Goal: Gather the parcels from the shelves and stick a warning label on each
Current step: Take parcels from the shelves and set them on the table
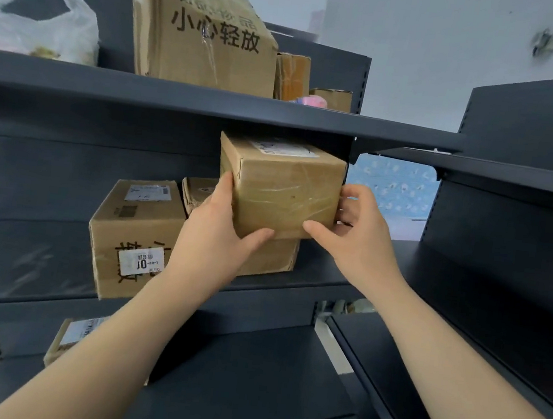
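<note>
A taped brown cardboard parcel (pixel 285 182) with a white shipping label on top sits on another box (pixel 273 257) on the middle shelf (pixel 315 276). My left hand (pixel 217 237) grips its left side, thumb under the front bottom edge. My right hand (pixel 355 232) grips its right side, thumb across the lower front corner. Left of it stands a larger parcel (pixel 131 234) with a barcode sticker, and a small box (pixel 198 190) lies behind.
The top shelf (pixel 212 98) carries a big carton with printed characters (pixel 202 32), smaller boxes (pixel 293 77) and a white plastic bag (pixel 38 20). More parcels (pixel 74 334) sit on the lower shelf at left. A second dark shelf unit (pixel 506 235) stands at right.
</note>
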The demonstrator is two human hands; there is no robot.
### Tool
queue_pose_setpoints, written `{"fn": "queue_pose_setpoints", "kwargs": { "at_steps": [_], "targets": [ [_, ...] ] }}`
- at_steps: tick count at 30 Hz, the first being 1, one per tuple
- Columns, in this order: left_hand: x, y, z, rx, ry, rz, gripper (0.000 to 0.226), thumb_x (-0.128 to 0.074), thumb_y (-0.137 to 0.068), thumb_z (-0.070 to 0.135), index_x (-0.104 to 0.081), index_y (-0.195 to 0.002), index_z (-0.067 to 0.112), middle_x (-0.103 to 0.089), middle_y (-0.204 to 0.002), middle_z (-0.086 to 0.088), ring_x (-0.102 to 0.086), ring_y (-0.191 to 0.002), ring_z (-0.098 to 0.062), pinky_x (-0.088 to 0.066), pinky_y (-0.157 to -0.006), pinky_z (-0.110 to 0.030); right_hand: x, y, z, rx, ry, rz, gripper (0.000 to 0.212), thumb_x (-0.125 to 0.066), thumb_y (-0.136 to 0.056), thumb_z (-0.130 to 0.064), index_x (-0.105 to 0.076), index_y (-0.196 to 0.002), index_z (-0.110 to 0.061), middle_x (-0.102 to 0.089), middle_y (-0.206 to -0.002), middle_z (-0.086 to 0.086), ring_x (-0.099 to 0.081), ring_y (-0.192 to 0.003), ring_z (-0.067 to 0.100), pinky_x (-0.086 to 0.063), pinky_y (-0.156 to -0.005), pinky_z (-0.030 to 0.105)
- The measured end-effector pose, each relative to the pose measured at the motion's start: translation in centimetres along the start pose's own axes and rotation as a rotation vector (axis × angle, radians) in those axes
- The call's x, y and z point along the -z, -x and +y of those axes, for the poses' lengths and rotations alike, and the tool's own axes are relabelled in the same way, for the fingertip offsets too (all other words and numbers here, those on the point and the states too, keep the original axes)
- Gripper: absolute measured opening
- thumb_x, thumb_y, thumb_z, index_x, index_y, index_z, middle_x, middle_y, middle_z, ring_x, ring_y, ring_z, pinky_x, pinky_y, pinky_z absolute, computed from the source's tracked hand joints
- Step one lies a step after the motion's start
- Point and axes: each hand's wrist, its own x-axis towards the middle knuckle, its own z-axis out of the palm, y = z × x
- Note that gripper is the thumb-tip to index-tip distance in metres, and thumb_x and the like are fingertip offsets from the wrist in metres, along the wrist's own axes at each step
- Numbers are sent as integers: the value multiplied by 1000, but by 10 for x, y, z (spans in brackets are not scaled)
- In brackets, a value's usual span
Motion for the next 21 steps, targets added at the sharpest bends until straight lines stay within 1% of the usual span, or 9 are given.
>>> {"fn": "queue_pose_setpoints", "kwargs": {
  "at_steps": [4,6,9,10,12,14,17,19,21],
  "targets": [
    [1,28,11,-25,81,-30,98,-79,-72,39,-19,-148,31,-55,-131,8,-55,-114,-10,-44,-90,-23,23,32,-15,-28,45,11,61,-83,-72,-21,-41,-116,-29,-58,-106,-20,-62,-92,-3,-50,-73,8],
    [1,41,16,-50,111,-52,103,-80,-71,38,-15,-150,31,-54,-134,7,-55,-115,-10,-44,-91,-23,33,49,-21,-37,71,36,69,-84,-70,-19,-39,-120,-33,-60,-108,-17,-64,-91,-3,-50,-73,8],
    [3,61,25,-87,181,-95,109,-81,-71,34,-7,-151,34,-50,-138,7,-54,-120,-13,-45,-96,-29,44,80,-33,-58,135,72,88,-84,-70,-19,-31,-137,-37,-61,-105,-18,-63,-92,-7,-50,-75,8],
    [4,68,27,-101,210,-115,111,-82,-71,32,-5,-151,36,-51,-138,7,-54,-119,-13,-45,-94,-26,47,91,-37,-66,167,86,94,-84,-70,-19,-27,-142,-39,-60,-103,-21,-62,-93,-8,-49,-76,7],
    [8,83,32,-139,265,-167,115,-83,-70,28,-1,-150,39,-52,-135,11,-52,-114,-3,-40,-88,-18,52,115,-48,-78,242,116,101,-84,-70,-19,-21,-145,-41,-58,-101,-24,-61,-95,-8,-49,-78,7],
    [14,98,34,-172,312,-235,118,-83,-70,27,4,-149,44,-53,-132,13,-48,-107,3,-37,-85,-16,54,140,-61,-110,291,151,102,-85,-69,-18,-22,-145,-42,-58,-100,-23,-61,-94,-8,-49,-78,8],
    [25,122,37,-195,373,-343,120,-83,-70,26,7,-144,52,-52,-135,12,-53,-116,-8,-42,-88,-23,56,184,-82,-186,353,212,97,-85,-69,-18,-26,-143,-42,-61,-101,-18,-63,-90,-5,-52,-78,13],
    [31,140,40,-208,419,-416,116,-83,-71,24,3,-143,55,-51,-135,15,-54,-115,-8,-44,-89,-23,57,215,-96,-237,391,253,96,-85,-69,-18,-27,-139,-46,-63,-103,-16,-63,-91,-3,-54,-80,18],
    [36,160,46,-226,464,-490,109,-81,-73,22,-3,-142,53,-51,-130,17,-56,-108,-5,-46,-85,-22,59,247,-111,-298,429,290,95,-85,-69,-18,-27,-136,-51,-63,-105,-15,-63,-93,-4,-54,-82,18]
  ]
}}
